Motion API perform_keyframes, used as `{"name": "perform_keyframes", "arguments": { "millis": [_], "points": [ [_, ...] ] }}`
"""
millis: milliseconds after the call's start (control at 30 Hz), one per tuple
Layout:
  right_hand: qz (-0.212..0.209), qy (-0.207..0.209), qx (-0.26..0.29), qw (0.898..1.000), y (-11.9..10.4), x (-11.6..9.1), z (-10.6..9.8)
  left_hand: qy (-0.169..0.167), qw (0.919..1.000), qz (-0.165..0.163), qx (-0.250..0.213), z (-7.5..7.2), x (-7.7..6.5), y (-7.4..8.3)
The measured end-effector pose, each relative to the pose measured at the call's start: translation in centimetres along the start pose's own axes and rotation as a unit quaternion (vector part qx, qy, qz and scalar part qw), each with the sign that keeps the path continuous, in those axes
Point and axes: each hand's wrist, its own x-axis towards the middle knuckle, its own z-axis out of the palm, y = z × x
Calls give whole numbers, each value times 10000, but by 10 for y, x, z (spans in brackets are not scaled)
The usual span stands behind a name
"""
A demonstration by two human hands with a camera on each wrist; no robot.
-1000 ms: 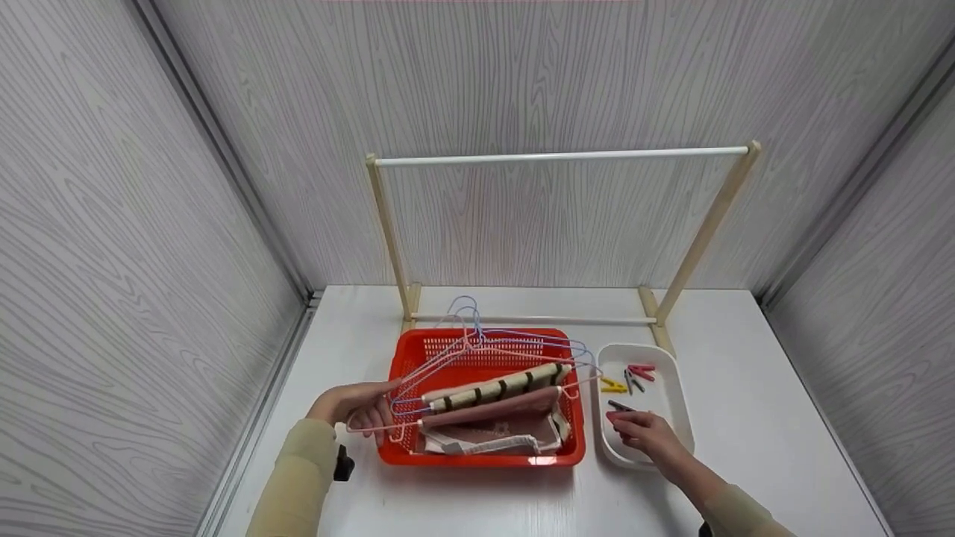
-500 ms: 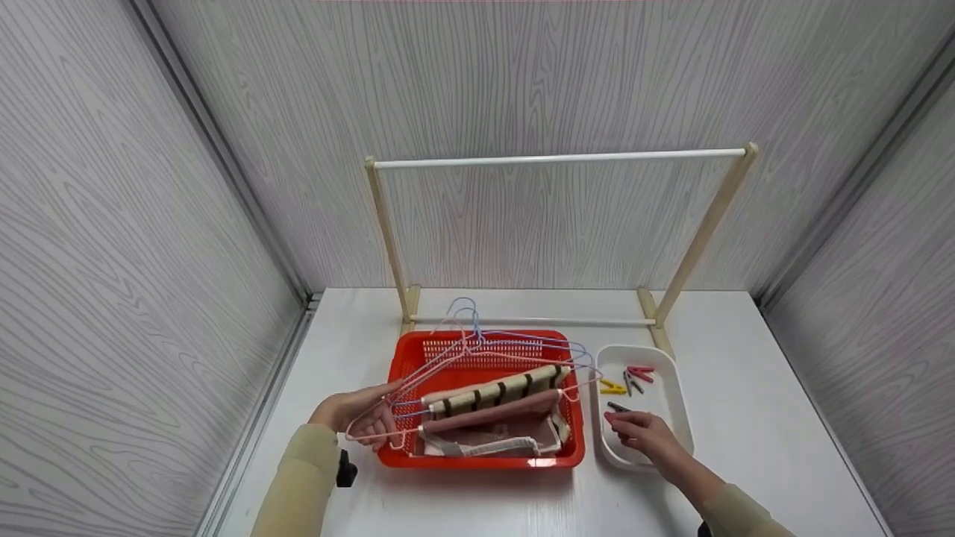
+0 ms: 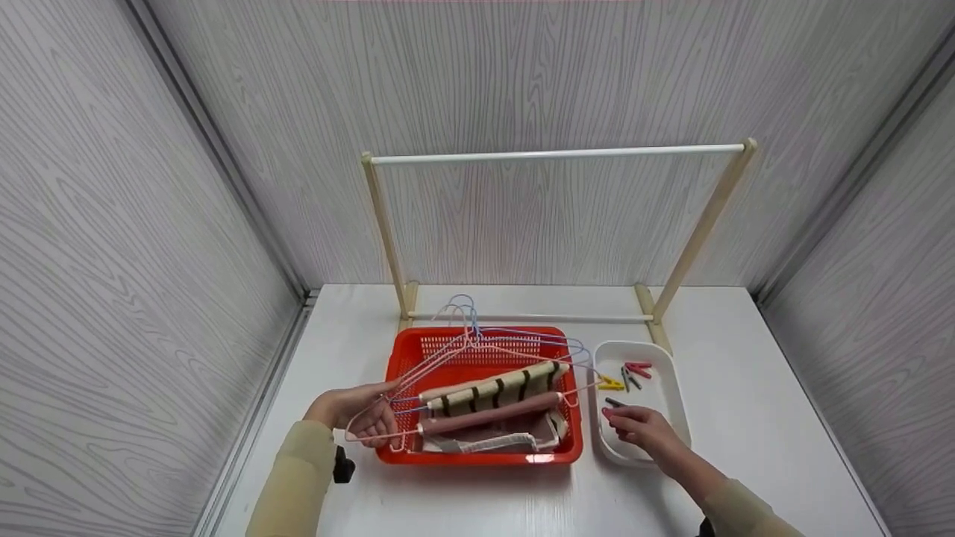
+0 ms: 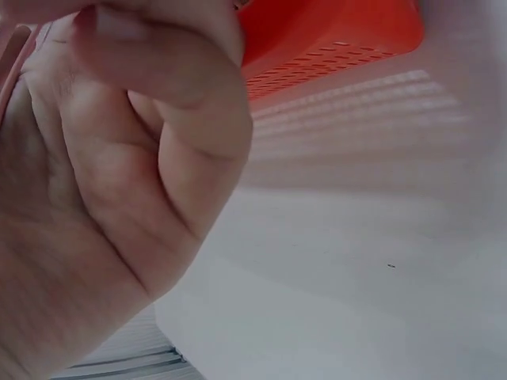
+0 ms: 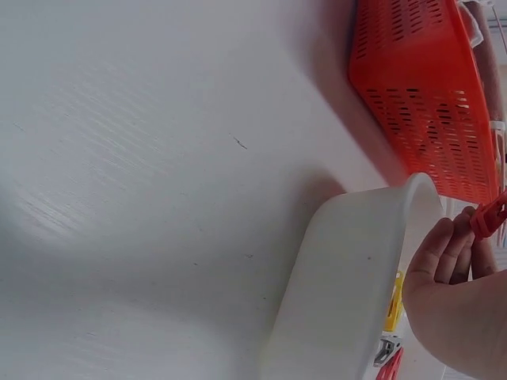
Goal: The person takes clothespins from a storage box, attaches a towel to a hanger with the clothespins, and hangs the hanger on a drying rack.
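My left hand (image 3: 365, 419) holds the left ends of several wire clothes hangers (image 3: 440, 356), blue and pink, over the red basket's left side. Its fingers are curled in the left wrist view. A cream towel with dark stripes (image 3: 500, 387) hangs over the bar of a blue hanger. In front of it, a dusty pink cloth (image 3: 492, 414) is draped on a pink hanger. My right hand (image 3: 647, 432) pinches a red clothespin (image 5: 489, 218) between thumb and fingers, above the white tub (image 3: 680, 409). Yellow (image 3: 612, 383), grey (image 3: 631, 379) and red clothespins (image 3: 639, 369) lie inside the tub.
The red perforated basket (image 3: 477, 459) stands on the white table (image 3: 477, 507), left of the tub. More pale cloth (image 3: 515, 444) lies in it. Behind stands a drying rack with wooden legs and a white top rail (image 3: 559, 154). Grey wood-grain walls surround the table.
The fingers of my left hand have spread a little under the pink hanger's end, and that hanger has tilted slightly. My right hand, with the red clothespin, has shifted a touch left.
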Motion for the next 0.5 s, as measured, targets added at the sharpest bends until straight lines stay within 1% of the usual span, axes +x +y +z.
{"name": "perform_keyframes", "arguments": {
  "millis": [167, 333, 400, 500],
  "points": [
    [48, -126, -134, 9998, -6, -1, 2, -35, 9997, -170, -171, 4, -5, 1],
    [-19, -234, -225, 9995, -8, -5, 2, -149, 9984, -367, -395, 7, -3, 2],
    [-87, -340, -214, 9992, -8, -6, 2, -103, 9982, -450, -382, 7, -1, 3],
    [-159, -473, -148, 9986, -9, -7, 1, 56, 9983, -508, -287, 6, 1, 4]
  ]
}}
